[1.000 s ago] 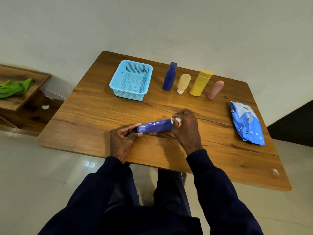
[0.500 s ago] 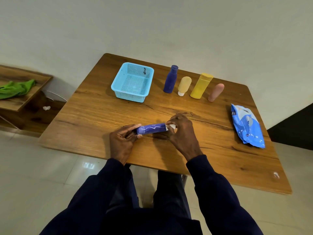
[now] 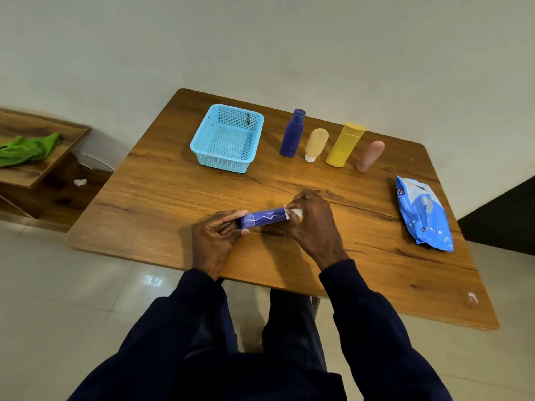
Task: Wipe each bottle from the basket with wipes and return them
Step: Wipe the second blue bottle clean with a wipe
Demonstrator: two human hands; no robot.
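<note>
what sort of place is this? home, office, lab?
Probably a plain domestic or small-office room, not a lab: a wooden table set near a bare wall, a glossy tiled floor, and a low wooden shelf with a green cloth on it.

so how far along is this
No bottle is back in the basket yet. In hand: the left hand grips the purple bottle, the right hand presses a wipe to its end. Left: four bottles standing beside the basket, wiped or not I cannot tell.
</note>
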